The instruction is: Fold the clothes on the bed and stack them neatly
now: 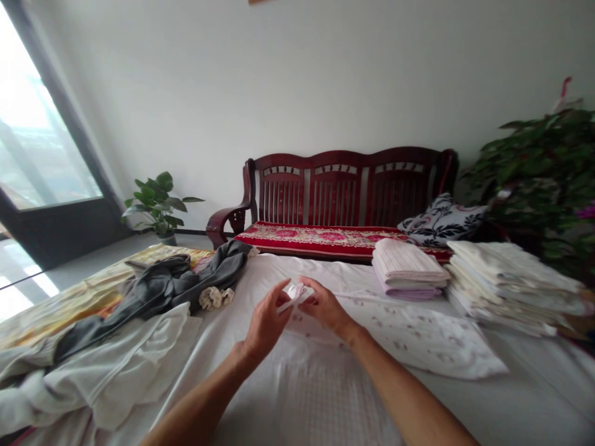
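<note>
In the middle of the head view, my left hand (269,314) and my right hand (326,305) face each other with curled fingers. Both pinch a small bunched piece of white cloth (297,290). It seems to be the left end of a white cloth with a small scattered print (409,331), which lies flat and runs to the right under my right forearm. Whether the two are one piece I cannot fully tell. Beneath my hands spreads a white sheet (260,378).
Rumpled grey clothing (171,291), a cream scrunchie (216,298) and a white garment (134,365) lie on the left. Folded pink-and-lilac cloths (409,266) and a taller stack of folded white cloths (506,285) stand right. Behind are a wooden bench (334,186) and plants (160,198).
</note>
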Motion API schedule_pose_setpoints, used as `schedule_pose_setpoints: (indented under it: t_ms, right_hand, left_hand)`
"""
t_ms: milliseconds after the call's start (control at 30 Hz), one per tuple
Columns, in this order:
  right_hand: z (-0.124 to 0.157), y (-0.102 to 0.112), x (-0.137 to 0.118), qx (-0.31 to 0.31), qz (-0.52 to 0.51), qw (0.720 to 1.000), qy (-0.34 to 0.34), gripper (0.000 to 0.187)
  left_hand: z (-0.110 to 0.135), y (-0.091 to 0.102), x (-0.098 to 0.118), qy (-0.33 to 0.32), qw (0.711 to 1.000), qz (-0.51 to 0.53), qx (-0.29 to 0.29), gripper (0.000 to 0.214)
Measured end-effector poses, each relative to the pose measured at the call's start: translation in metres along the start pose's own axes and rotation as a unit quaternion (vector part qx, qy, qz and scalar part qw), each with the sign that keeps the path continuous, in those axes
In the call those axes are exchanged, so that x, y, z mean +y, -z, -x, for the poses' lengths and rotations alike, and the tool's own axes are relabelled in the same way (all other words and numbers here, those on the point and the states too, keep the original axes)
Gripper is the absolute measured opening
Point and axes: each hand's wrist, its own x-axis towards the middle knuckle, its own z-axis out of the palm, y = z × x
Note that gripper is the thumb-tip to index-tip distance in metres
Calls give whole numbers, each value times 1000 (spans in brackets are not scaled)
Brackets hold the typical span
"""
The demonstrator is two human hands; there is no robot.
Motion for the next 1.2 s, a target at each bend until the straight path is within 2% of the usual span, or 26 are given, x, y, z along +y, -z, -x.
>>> schedule_pose_setpoints:
  t_ms: [100,167,233,333,467,600,667,767,867,967,1067,1200]
  right_hand:
    - [-4,-6,3,-12,-72,997,-3,31]
    - [-3,-6,4,19,-99,995,-16,27]
    - [-1,-5,4,53,-119,991,-28,30]
    - [-1,-4,4,83,-138,987,-30,33]
    - [-1,-8,3,101,-153,983,-33,32]
    - [-1,-16,-2,122,-148,980,-43,33]
    - [-1,-22,-5,127,-147,980,-43,34]
    - [-2,-29,-8,131,-153,978,-47,39]
    - [-7,-34,-10,134,-158,976,-66,42]
    - [-16,-38,-10,173,-128,974,-64,42]
    - [-27,-45,-7,220,-103,969,-48,43]
    - [-33,-60,0,201,-60,977,-30,54]
  left_hand:
    - [9,2,3,-1,998,68,-11,53]
    - [15,8,3,10,993,116,-18,50]
    - [21,13,3,30,990,136,8,39]
    - [26,16,2,21,994,101,27,33]
    - [24,10,0,-35,999,16,-29,39]
    - [20,4,1,-37,998,-55,-23,46]
    - [19,3,1,-28,998,-52,-16,41]
    - [17,1,3,13,1000,5,2,31]
    - [14,-2,4,85,994,68,30,35]
    - [11,-6,2,171,973,144,53,41]
    - [6,-9,-2,222,946,224,73,45]
    - [1,-6,-5,253,920,285,91,47]
